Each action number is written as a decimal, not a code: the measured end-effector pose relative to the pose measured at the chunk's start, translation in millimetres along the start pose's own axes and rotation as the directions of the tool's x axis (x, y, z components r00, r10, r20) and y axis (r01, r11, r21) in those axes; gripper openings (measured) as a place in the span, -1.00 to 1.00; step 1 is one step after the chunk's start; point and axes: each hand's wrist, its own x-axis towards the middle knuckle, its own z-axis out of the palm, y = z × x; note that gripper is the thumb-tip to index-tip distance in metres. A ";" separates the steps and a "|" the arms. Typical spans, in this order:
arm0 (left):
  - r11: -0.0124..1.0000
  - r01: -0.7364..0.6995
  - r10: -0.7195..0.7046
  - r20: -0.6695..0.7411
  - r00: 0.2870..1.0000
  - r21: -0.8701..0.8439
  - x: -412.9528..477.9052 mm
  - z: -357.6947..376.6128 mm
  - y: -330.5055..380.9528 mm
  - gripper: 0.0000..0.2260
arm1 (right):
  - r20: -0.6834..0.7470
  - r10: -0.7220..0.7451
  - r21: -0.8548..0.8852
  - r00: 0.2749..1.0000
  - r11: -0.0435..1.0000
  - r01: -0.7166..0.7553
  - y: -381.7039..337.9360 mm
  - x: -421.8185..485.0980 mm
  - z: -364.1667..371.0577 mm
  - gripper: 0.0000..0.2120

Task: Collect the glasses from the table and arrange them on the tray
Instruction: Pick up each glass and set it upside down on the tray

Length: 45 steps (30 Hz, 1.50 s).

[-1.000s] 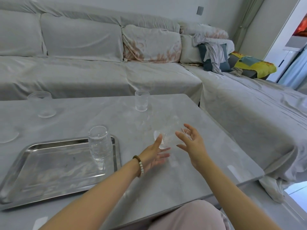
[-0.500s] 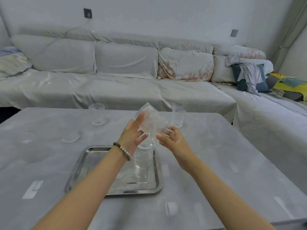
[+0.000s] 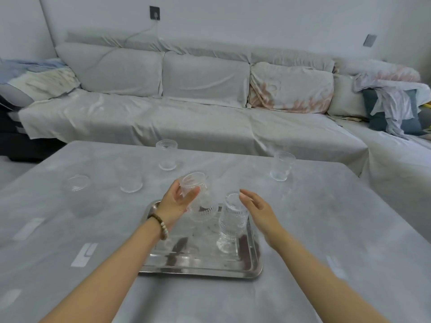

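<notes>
My left hand (image 3: 176,205) grips a clear ribbed glass (image 3: 199,199), tilted, just above the far left part of the steel tray (image 3: 200,268). A second ribbed glass (image 3: 231,223) stands upright on the tray's right side. My right hand (image 3: 258,212) hovers open beside that glass, holding nothing. More clear glasses stand on the grey table: one at the far middle (image 3: 166,155), one at the far right (image 3: 282,165), and two low ones on the left (image 3: 77,183) (image 3: 131,185).
A grey covered sofa (image 3: 186,108) runs along the table's far edge and turns down the right side. Pillows and a pile of clothes (image 3: 394,106) lie at its right corner. The table's (image 3: 338,217) far right corner drops off near the sofa.
The glass, held by both hands before, is now in my left hand alone and lower, over the tray. My right hand has let go and moved right. The view has shifted left.
</notes>
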 end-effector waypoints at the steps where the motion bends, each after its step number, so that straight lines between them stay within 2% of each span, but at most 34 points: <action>1: 1.000 -0.003 0.003 0.006 1.000 0.017 2.0 -0.8 -6.2 -0.47 | 0.006 0.019 -0.008 1.000 1.000 -0.019 3.3 1.4 1.5 -0.62; 3: 0.999 -0.012 0.012 0.010 1.000 0.037 6.3 -0.8 -17.4 -0.32 | 0.013 0.027 -0.009 1.000 1.000 -0.027 7.8 3.3 4.9 -0.61; 4: 0.998 -0.020 0.020 0.011 1.000 0.060 8.3 -0.2 -22.2 -0.31 | 0.012 0.017 -0.004 1.000 1.000 -0.017 9.5 3.9 6.5 -0.62; 8: 0.990 -0.052 0.049 0.022 0.999 0.130 12.5 3.8 -36.6 -0.40 | -0.004 -0.024 0.006 1.000 1.000 0.024 16.1 7.1 10.2 -0.69; 13: 0.979 -0.061 0.061 0.010 0.998 0.195 17.8 6.5 -51.1 -0.54 | -0.026 -0.060 -0.010 0.998 0.998 0.059 22.6 9.7 10.1 -0.67; 17: 0.976 -0.055 0.052 0.019 0.998 0.212 19.9 10.1 -56.6 -0.57 | -0.022 -0.075 -0.004 0.997 0.997 0.075 26.3 9.2 10.0 -0.68; 24: 0.967 -0.065 0.057 0.040 0.998 0.247 21.1 10.0 -59.6 -0.48 | -0.017 -0.086 -0.005 0.996 0.996 0.086 28.2 11.0 10.8 -0.69; 32: 0.968 -0.056 0.037 0.080 0.996 0.244 19.3 9.4 -59.0 -0.48 | 0.011 -0.068 -0.018 0.998 0.998 0.068 25.9 11.4 7.4 -0.65; 37: 0.960 -0.001 -0.013 0.049 0.999 0.279 21.8 4.6 -46.4 -0.43 | 0.015 -0.058 -0.022 0.998 0.998 0.059 19.7 12.8 5.3 -0.66; 40: 0.956 0.006 -0.003 -0.013 1.000 0.293 40.0 4.4 -20.6 -0.50 | 0.009 -0.047 -0.004 0.999 0.999 0.047 7.5 18.2 -5.4 -0.68; 43: 0.960 -0.030 0.044 -0.044 0.998 0.279 70.3 18.4 12.3 -0.62 | -0.068 -0.045 0.035 0.997 0.998 0.048 -6.0 36.9 -34.4 -0.74; 45: 0.950 -0.043 0.046 -0.002 0.999 0.310 94.5 36.4 27.3 -0.65 | -0.146 -0.030 0.087 0.989 0.995 0.043 -13.7 54.3 -61.9 -0.74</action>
